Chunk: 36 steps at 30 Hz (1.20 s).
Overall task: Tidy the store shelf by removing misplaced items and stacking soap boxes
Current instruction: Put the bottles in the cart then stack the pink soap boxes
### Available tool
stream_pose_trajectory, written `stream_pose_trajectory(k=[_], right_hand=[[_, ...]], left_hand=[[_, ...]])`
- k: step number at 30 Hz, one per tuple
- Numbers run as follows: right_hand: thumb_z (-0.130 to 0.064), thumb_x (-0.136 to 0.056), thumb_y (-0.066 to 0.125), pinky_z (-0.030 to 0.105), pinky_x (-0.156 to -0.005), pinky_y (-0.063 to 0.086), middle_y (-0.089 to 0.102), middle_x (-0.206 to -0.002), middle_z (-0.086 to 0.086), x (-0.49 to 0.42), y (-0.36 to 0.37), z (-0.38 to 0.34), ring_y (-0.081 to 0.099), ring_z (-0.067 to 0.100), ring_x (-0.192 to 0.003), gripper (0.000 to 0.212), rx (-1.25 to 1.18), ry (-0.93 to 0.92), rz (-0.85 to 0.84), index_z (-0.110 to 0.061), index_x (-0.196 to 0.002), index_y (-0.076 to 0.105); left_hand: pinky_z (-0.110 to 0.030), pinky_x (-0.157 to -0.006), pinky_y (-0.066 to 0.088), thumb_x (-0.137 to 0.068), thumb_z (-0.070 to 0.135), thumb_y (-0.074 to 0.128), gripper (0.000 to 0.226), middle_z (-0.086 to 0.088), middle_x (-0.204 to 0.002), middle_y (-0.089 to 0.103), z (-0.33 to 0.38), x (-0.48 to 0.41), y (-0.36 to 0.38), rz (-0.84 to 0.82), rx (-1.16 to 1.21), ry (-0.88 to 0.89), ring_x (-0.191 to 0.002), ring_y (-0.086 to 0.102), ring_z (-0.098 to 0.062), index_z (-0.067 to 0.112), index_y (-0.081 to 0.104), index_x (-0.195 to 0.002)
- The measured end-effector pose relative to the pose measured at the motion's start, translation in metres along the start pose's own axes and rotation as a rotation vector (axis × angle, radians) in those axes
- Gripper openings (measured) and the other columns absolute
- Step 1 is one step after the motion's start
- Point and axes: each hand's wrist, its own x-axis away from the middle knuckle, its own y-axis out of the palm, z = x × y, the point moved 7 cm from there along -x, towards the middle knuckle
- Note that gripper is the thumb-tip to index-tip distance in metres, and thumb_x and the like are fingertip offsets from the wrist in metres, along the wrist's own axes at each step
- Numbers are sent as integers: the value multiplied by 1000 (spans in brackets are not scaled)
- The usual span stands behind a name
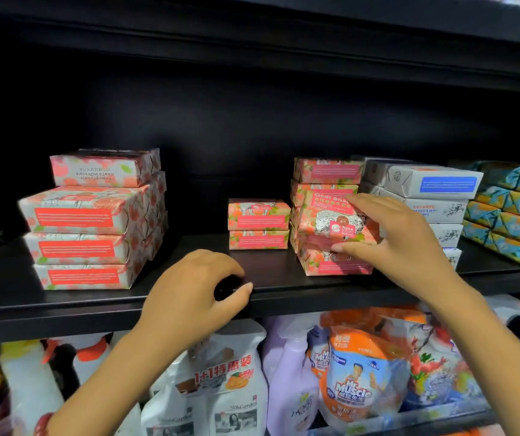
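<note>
Head camera, store aisle: nearest the lens, on the lower tier, a white spray bottle (220,382), a lilac bottle (287,372) and a Mr Muscle refill pouch (356,382) crowd together beneath the black shelf (63,313). At the shelf's front lip the left hand (195,287) rests with fingers curled and thumb stretched along the edge. A dark patch sits inside the curl, and it cannot be told whether it is an object or only shadow.

To the right and a little deeper, the right hand (403,243) grips a rose goat soap box (331,221), thumb under its lower edge and fingers over its top edge, the printed face tilted towards the camera. The box is held against the front of the pink stack (327,171), above a bottom box (334,264) that juts forward towards the lip.

Bare board runs along the front and widens into an open bay between a two-box pile (258,225), just left of that stack, and a four-box pile (88,221) well apart at left, whose top box lies with its print upside down. On the right, white-and-blue soap boxes (425,184) stand just beside the pink stack, with blue-and-orange packs (516,215) beyond them at the frame's edge. Behind, the back panel is dark, and the upper shelf (283,36) leaves open headroom over every pile.
</note>
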Motion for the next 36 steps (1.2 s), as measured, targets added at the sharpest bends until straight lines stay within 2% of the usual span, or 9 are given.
stream_pose_trajectory(k=[3, 6, 12, 15, 18, 25, 28, 32, 36], right_hand=[[-41, -69, 77, 18, -97, 28, 51, -136, -1, -3, 8, 8, 42, 15, -126, 75, -22, 65, -125, -20, -135, 49], [-38, -75, 73, 20, -97, 30, 54, -132, -2, -1, 11, 8, 45, 16, -124, 62, -22, 57, -164, -19, -131, 54], [-25, -80, 71, 27, -89, 39, 66, -115, 3, 0, 12, 10, 57, 22, -108, 38, 46, -30, -87, -13, -116, 66], [-18, -80, 72, 33, -88, 42, 67, -112, 5, 2, 16, 13, 59, 27, -107, 35, 110, -70, -28, -12, -114, 67], [-22, -84, 69, 38, -88, 47, 66, -114, 5, 7, 20, 14, 58, 27, -108, 35, 143, -66, -11, -12, -117, 64], [-26, -85, 57, 27, -91, 41, 65, -109, 5, 5, 21, -43, 57, 22, -103, 32, 42, -231, 159, -7, -109, 66], [-25, -85, 58, 25, -93, 39, 63, -115, 6, -7, 40, -77, 55, 21, -109, 35, 30, -305, 101, -7, -115, 63], [-19, -83, 65, 34, -93, 44, 57, -126, 9, -28, 68, -104, 51, 25, -118, 45, 85, -265, -25, -5, -125, 55], [-19, -93, 52, 29, -94, 39, 46, -133, 5, -47, 99, -112, 41, 20, -123, 43, 320, -203, -194, -10, -133, 40]], left_hand=[[-26, -71, 51, -79, 61, 32, 52, 18, -94, 67, 1, -2, 4, -28, -20, -9, -91, 59, -4, 29, 70, -97], [-25, -67, 51, -81, 59, 34, 49, 19, -91, 67, 2, -1, 3, -15, -33, -3, -88, 61, -5, 29, 70, -95], [-23, -64, 50, -82, 56, 37, 45, 19, -89, 68, 3, 0, 1, -9, -38, 0, -85, 62, -5, 29, 72, -92], [-22, -63, 49, -82, 55, 38, 44, 19, -89, 69, 3, 1, 1, -11, -34, 1, -85, 62, -5, 29, 72, -92], [-22, -64, 49, -83, 55, 38, 44, 19, -90, 69, 3, 1, 1, -16, -36, 0, -85, 63, -6, 29, 72, -92], [-23, -69, 51, -81, 59, 33, 51, 19, -95, 69, 1, 0, 0, -49, -15, -24, -91, 61, -4, 30, 71, -98], [-25, -73, 51, -78, 62, 33, 56, 17, -96, 69, -3, 0, -2, -59, -4, -40, -92, 61, -5, 27, 72, -98], [-30, -69, 54, -79, 60, 33, 56, 13, -94, 71, -8, 4, -9, -33, -49, -54, -89, 63, -8, 24, 73, -96], [-28, -64, 54, -82, 57, 38, 50, 13, -89, 72, -12, 10, -11, 8, -84, -67, -85, 66, -9, 24, 74, -92]])
